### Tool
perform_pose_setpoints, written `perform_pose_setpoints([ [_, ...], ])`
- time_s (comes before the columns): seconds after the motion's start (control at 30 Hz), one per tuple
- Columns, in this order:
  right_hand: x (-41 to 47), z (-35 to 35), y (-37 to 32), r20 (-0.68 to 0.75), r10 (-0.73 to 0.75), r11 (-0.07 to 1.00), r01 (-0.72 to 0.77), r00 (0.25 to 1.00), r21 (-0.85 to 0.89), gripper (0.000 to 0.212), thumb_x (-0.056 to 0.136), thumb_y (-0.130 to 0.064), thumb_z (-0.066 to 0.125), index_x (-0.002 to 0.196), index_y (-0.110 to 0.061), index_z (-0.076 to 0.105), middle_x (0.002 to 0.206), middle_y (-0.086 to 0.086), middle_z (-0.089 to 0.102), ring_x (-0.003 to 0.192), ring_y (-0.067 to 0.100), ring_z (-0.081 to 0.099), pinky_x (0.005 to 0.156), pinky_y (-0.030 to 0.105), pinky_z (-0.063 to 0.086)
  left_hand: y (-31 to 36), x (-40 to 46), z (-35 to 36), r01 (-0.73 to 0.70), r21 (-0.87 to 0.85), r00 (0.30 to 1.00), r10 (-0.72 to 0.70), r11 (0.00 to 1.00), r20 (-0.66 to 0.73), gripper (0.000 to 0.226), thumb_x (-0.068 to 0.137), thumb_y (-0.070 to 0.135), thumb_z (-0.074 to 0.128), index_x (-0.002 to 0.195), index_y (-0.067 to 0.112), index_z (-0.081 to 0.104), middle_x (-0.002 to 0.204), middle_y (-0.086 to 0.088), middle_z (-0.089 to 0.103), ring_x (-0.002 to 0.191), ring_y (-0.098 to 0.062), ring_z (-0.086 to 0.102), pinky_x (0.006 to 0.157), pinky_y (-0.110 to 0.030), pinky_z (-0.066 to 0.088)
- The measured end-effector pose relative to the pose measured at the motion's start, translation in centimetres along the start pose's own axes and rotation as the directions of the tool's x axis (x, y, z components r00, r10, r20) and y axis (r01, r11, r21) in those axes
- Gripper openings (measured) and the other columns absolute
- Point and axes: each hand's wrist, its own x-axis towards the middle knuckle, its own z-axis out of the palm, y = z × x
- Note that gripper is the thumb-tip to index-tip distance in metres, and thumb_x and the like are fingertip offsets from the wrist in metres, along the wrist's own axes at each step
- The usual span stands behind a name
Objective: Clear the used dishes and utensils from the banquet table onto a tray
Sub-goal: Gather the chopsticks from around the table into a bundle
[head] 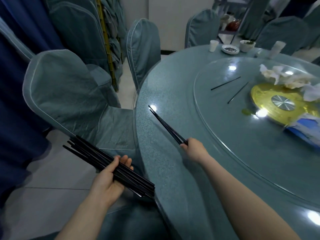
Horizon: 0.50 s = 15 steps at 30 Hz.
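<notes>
In the head view, your left hand (110,177) sits at lower centre-left of the frame, just off the table edge, palm up, with the thumb curled over a bundle of black chopsticks (97,158); the fingers lie beneath the bundle, only partly closed. The bundle runs diagonally from the middle left of the frame down to the lower centre, its lower ends reaching over the table rim. Your right hand (194,149) is at centre frame, over the round table (164,94), fingers closed around the near ends of a pair of black chopsticks (166,125). That pair points toward the upper left, its tips near the table edge; you cannot tell whether the tips touch the surface. On the glass turntable (225,129) at the right of the frame, two loose chopsticks (225,83) lie apart from each other, both angled toward the upper right. Beside them, toward the right edge, lie crumpled white napkins (285,78) and a blue and white packet (304,129), partly over the gold centre disc (263,99). At the upper right, on the far table rim, stand a white cup (213,45), a small dish (230,49) with dark contents and a white bowl (247,45). Covered chairs (65,94) fill the left and upper parts of the frame.
</notes>
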Motion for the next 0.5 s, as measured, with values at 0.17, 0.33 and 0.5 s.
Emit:
perform_pose_setpoints([
  [0.17,-9.4,-0.4,-5.4,0.014,-0.129,0.949,0.119,0.992,0.293,0.032,0.092,-0.026,0.057,0.064,-0.016,0.047,0.053,-0.004,0.043,0.047,0.012,0.042,0.037,0.019,0.031,0.8,-3.8,-2.6,-0.014,-0.009,0.997,0.015,1.0,0.07,0.014,0.097,0.013,0.048,0.09,0.012,0.06,0.072,-0.003,0.073,0.066,-0.015,0.072,0.069,-0.033,0.058],
  [0.33,-20.9,1.4,-11.1,0.053,-0.262,0.86,0.208,0.964,0.467,0.019,0.091,-0.027,0.059,0.078,-0.014,0.057,0.062,0.001,0.043,0.055,0.012,0.039,0.055,0.027,0.03,2.0,-9.2,-6.6,-0.032,-0.032,0.99,0.036,0.999,0.138,0.016,0.097,0.013,0.048,0.087,0.014,0.061,0.071,-0.003,0.073,0.066,-0.015,0.071,0.077,-0.032,0.049],
  [0.5,-31.6,5.1,-15.7,0.026,-0.293,0.799,0.231,0.956,0.555,0.02,0.089,-0.025,0.064,0.083,-0.006,0.065,0.071,0.002,0.054,0.068,0.012,0.049,0.064,0.03,0.038,2.5,-15.8,-12.3,-0.016,-0.026,0.983,0.02,1.0,0.181,0.017,0.098,0.012,0.047,0.087,0.011,0.061,0.071,-0.007,0.072,0.08,-0.021,0.064,0.075,-0.034,0.048],
])
